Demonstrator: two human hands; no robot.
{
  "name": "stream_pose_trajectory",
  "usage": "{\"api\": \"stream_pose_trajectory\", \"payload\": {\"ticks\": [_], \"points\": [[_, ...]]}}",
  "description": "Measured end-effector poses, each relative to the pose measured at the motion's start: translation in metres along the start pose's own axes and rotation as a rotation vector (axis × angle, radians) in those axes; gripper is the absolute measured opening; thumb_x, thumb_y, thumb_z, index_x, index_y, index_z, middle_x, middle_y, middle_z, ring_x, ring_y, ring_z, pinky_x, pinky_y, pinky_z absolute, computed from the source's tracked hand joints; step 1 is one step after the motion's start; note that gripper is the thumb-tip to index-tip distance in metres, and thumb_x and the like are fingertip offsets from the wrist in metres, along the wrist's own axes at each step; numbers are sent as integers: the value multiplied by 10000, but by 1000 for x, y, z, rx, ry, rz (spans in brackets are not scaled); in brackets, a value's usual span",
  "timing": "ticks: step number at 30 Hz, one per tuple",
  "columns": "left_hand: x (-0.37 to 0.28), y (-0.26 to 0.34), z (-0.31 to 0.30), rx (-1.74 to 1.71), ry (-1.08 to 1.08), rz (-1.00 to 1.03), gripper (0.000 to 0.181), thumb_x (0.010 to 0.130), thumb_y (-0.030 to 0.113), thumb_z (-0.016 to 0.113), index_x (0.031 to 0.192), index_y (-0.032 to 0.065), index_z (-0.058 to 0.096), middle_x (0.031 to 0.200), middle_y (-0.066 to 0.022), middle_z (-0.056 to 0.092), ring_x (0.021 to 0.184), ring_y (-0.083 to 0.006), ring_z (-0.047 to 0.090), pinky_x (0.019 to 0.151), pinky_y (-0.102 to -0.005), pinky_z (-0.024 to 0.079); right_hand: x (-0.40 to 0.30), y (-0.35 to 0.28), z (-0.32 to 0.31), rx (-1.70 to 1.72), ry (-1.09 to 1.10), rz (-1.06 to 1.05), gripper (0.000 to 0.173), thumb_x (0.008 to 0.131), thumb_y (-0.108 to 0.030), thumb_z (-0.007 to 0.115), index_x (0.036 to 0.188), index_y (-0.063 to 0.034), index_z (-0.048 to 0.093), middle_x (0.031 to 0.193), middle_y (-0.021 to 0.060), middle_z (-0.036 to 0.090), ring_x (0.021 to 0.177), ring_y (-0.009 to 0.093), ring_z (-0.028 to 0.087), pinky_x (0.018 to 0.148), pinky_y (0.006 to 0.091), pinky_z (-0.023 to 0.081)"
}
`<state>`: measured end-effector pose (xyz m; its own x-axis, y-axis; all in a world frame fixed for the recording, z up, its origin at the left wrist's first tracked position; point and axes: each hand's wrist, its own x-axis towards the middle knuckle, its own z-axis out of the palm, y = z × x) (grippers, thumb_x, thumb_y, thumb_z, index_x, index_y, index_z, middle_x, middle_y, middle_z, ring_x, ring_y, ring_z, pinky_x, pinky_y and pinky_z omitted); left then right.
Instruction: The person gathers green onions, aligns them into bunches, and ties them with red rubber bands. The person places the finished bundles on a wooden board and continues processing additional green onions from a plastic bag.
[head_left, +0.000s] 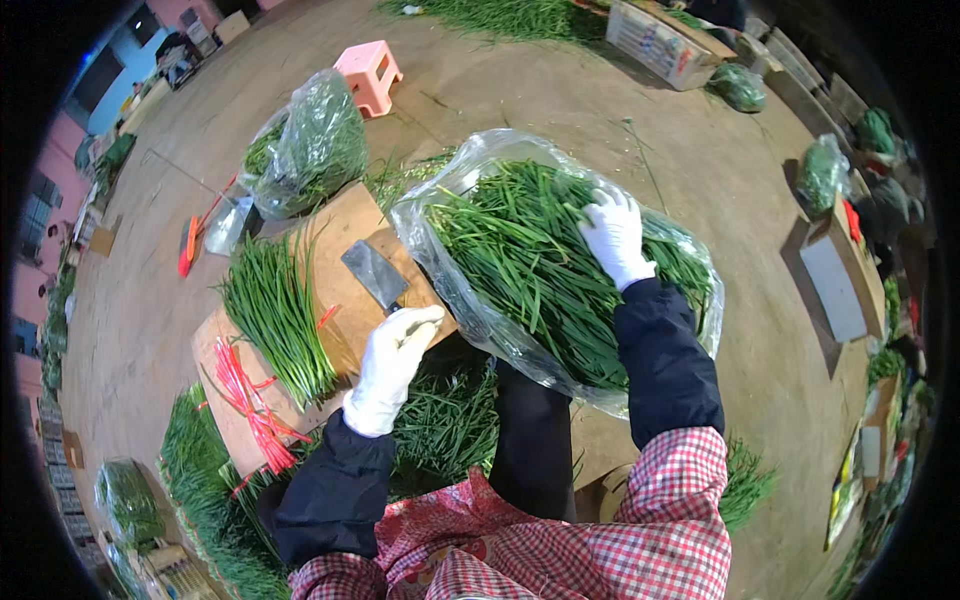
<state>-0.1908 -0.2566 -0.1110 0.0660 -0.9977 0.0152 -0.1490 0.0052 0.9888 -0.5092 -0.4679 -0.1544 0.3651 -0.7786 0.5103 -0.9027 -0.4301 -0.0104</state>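
Note:
My right hand, in a white glove, rests on the long green leaves, which look like garlic chives, in an open clear plastic bag. Whether its fingers grip any leaves is unclear. My left hand, also gloved, is beside the handle of a cleaver, fingertips drawn together; I cannot tell if something thin is between them. The cleaver lies flat on a wooden board. Left of it on the board are a pile of green stalks and a bundle of red ties.
A filled plastic bag stands beyond the board, near a pink stool. A dustpan and an orange-red brush lie at left. More greens are piled at lower left. An open cardboard box stands at right.

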Motion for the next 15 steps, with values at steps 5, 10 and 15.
{"api": "stream_pose_trajectory", "payload": {"ticks": [5,10,15], "points": [[29,-14,13,-553,-88,-276,349,947,185,505,1181,-67,566,1088,-147,648,961,-226,646,841,-326,531,10,-6,-46,368,320,141,127,779,-104,692,885,-42,661,896,107,649,848,244,588,761,346,464],[39,-11,39,-739,-187,-283,386,971,201,459,1218,-89,525,1160,-198,613,1026,-283,628,874,-395,519,44,-89,-94,740,194,215,94,822,-75,677,902,-36,645,731,129,637,636,193,610,601,285,474],[42,-28,55,-841,-114,-317,388,968,199,463,1270,-40,514,1254,-135,585,1140,-237,579,923,-374,484,62,-128,29,468,-71,106,302,798,-296,690,994,-68,666,862,142,665,817,326,638,717,398,514]]}}
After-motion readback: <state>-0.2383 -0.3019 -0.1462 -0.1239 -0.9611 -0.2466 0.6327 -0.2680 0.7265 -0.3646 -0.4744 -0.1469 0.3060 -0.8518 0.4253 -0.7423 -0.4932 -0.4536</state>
